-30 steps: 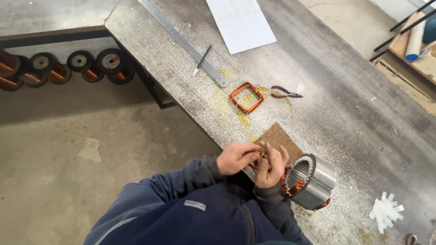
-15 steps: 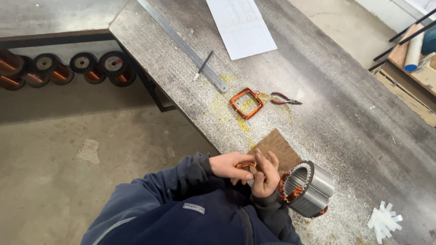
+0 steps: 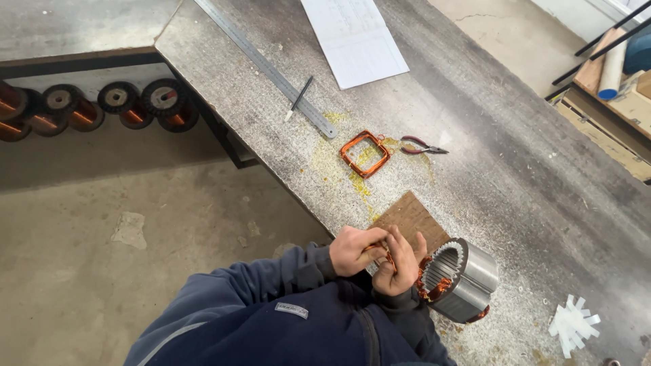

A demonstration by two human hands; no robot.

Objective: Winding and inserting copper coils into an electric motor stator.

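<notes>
Both hands meet at the near edge of a grey workbench [image 3: 488, 169]. My left hand [image 3: 354, 249] and my right hand [image 3: 400, 261] pinch a small bundle of copper wire [image 3: 384, 253] between their fingers. Just right of my right hand lies a metal motor stator [image 3: 461, 279] on its side, with copper windings showing at its ends. Under and behind the hands lies a brown wooden board [image 3: 410, 218]. A square copper wire coil [image 3: 365, 153] rests farther up the bench, apart from both hands.
Small red-handled pliers [image 3: 422, 145] lie beside the coil. A long steel ruler [image 3: 268, 65], a dark pen [image 3: 298, 97] and a white sheet [image 3: 352, 37] sit at the far end. White paper strips [image 3: 573, 324] lie at the right. Copper wire spools [image 3: 115, 102] line the floor at left.
The view has shifted slightly. My hands stay together at the bench edge, working the copper wire, and have moved a little toward the stator.
</notes>
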